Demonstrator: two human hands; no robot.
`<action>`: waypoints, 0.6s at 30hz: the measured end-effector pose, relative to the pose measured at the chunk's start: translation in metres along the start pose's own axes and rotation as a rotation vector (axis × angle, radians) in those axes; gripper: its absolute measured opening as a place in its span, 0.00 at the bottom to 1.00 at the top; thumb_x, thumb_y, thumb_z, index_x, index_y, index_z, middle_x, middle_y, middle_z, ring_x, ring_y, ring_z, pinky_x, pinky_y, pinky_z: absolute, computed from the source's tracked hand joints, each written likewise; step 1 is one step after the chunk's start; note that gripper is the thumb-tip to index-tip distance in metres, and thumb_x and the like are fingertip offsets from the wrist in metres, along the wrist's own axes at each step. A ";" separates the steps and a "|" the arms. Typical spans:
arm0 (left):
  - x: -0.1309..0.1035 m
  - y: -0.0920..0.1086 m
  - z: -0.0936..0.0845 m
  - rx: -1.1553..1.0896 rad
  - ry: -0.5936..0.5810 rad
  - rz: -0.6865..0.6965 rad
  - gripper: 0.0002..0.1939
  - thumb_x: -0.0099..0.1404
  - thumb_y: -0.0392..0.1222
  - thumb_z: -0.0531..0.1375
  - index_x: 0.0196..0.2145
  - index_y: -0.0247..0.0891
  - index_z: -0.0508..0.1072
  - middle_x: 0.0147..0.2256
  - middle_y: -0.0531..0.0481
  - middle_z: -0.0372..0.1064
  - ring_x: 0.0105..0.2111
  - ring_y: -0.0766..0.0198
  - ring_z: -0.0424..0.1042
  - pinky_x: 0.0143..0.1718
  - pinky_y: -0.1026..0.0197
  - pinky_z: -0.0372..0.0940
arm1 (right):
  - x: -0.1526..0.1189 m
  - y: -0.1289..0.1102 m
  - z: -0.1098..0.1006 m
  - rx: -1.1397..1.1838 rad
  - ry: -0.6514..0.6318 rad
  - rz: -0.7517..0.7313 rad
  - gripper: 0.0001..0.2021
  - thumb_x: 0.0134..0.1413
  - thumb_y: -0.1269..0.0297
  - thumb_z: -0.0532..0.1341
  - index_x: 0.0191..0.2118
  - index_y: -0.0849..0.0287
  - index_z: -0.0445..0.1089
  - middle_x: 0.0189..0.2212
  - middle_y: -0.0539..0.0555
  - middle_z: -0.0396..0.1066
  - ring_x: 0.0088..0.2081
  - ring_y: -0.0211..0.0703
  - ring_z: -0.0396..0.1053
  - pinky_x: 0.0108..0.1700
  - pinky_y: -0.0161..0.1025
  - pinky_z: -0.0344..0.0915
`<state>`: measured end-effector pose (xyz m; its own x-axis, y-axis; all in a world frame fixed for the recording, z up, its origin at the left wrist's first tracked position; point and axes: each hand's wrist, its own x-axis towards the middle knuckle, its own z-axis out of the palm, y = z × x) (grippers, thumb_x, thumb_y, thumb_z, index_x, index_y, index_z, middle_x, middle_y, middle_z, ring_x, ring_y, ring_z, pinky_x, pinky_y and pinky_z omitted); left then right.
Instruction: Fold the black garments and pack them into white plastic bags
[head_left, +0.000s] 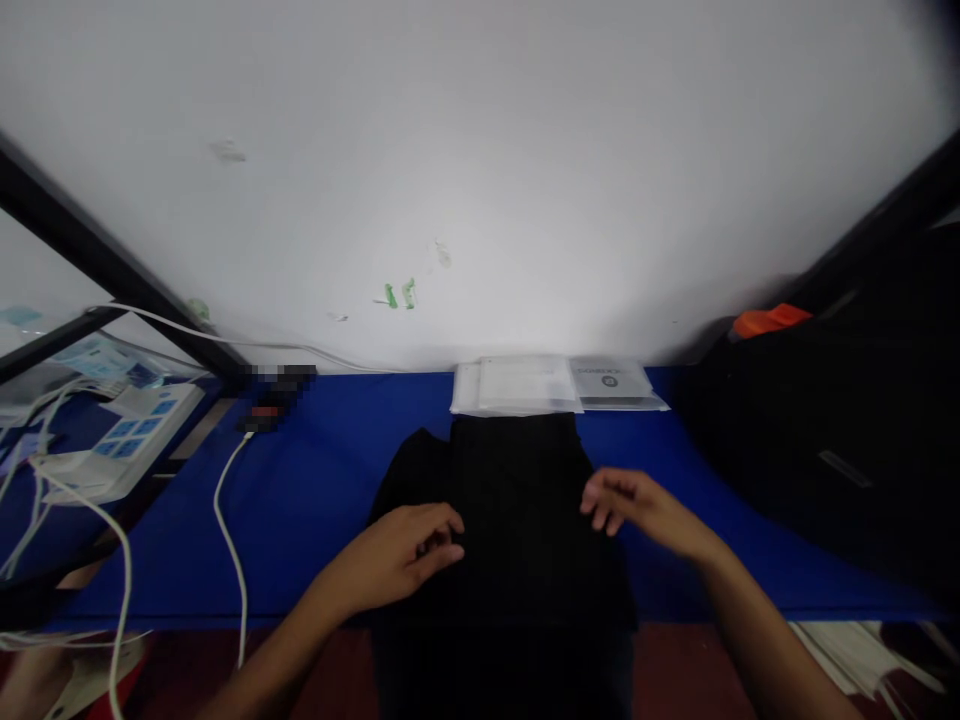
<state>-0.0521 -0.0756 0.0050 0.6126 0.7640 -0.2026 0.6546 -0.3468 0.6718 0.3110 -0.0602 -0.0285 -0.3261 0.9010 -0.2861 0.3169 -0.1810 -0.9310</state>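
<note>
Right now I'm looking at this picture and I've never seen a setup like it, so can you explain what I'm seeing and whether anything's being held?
There is no machine here, just a person's two bare hands. The single picture comes from a camera worn on their head, looking forward and down, so the arms reach in from the bottom.

Ahead is a pale wall, and below it a blue table. A black cloth lies in the middle, with flat plastic pouches behind it. A large black bag is at the right, and a white cable runs down at the left.

The left hand and right hand are at either side of the cloth, fingers loosely bent. Neither clearly grips anything; whether they touch the cloth, I can't tell.
</note>
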 end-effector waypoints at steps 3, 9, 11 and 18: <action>0.016 -0.009 0.011 0.150 0.161 0.112 0.24 0.69 0.55 0.57 0.57 0.43 0.67 0.57 0.42 0.66 0.57 0.51 0.66 0.58 0.49 0.61 | 0.043 0.013 -0.026 0.259 0.478 0.155 0.14 0.51 0.55 0.69 0.30 0.62 0.72 0.26 0.55 0.76 0.21 0.39 0.73 0.20 0.33 0.70; 0.029 -0.034 0.045 0.365 0.143 0.160 0.48 0.64 0.68 0.55 0.71 0.41 0.43 0.71 0.38 0.37 0.70 0.44 0.40 0.67 0.39 0.45 | 0.093 0.021 -0.055 0.437 0.662 0.123 0.08 0.56 0.65 0.66 0.31 0.62 0.68 0.23 0.55 0.75 0.22 0.41 0.75 0.23 0.34 0.74; 0.030 -0.037 0.050 0.376 0.141 0.154 0.47 0.65 0.68 0.54 0.71 0.41 0.42 0.71 0.39 0.36 0.70 0.45 0.39 0.67 0.40 0.44 | 0.099 0.022 -0.058 0.501 0.703 0.098 0.08 0.58 0.67 0.64 0.30 0.61 0.66 0.25 0.57 0.76 0.25 0.40 0.76 0.27 0.34 0.76; 0.029 -0.036 0.045 0.337 0.143 0.149 0.47 0.64 0.68 0.55 0.71 0.41 0.44 0.71 0.40 0.38 0.70 0.45 0.39 0.67 0.38 0.43 | 0.096 0.023 -0.064 0.470 0.898 -0.004 0.09 0.52 0.66 0.64 0.27 0.58 0.63 0.24 0.51 0.72 0.28 0.42 0.75 0.32 0.39 0.76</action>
<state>-0.0373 -0.0657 -0.0572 0.6594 0.7518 -0.0037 0.6867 -0.6002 0.4101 0.3438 0.0470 -0.0629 0.5253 0.8302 -0.1864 -0.1281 -0.1394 -0.9819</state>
